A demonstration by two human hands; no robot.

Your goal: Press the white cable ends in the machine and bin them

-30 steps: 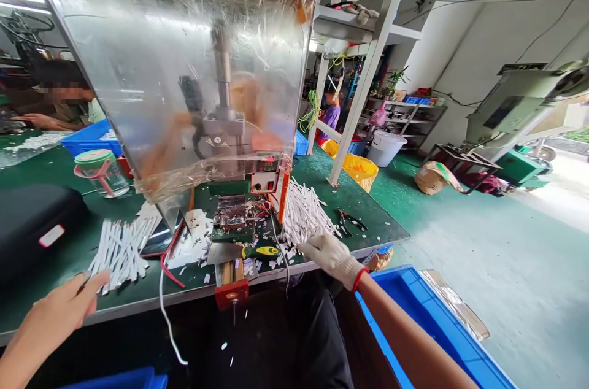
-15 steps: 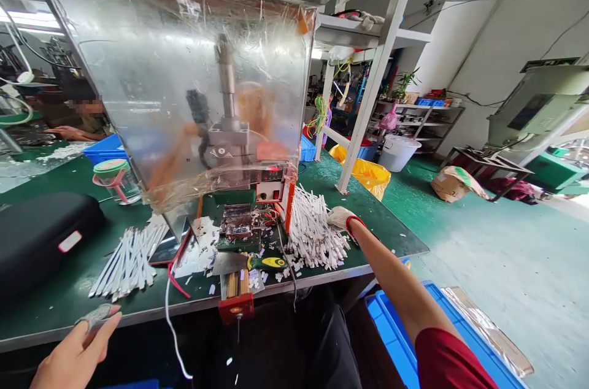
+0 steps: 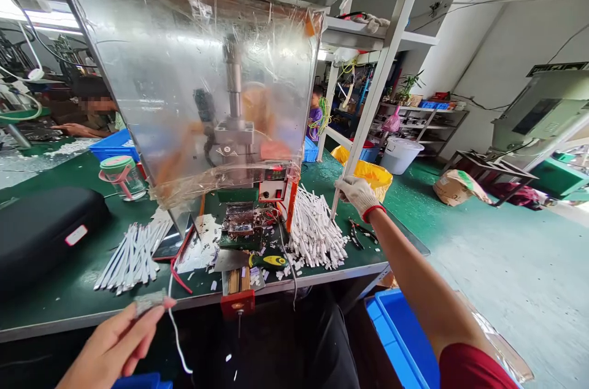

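Observation:
My right hand, in a white knit glove with a red cuff band, is raised above the far side of the bench. It grips a thin white strip that points down. Just below lies a heap of white strips, with a smaller heap further left. My bare left hand is near the bench's front edge, pinching a small grey strip. A scraper with a green and yellow handle lies between the hand positions, in front of the press behind its clear plastic shield.
Pliers lie right of the heap. A black case and a glass jar stand on the green bench. A blue crate sits below right. A co-worker works beyond the shield.
My right hand has moved from the front of the heap up to its far side, now holding a strip. My left hand has risen toward the bench edge with the grey strip.

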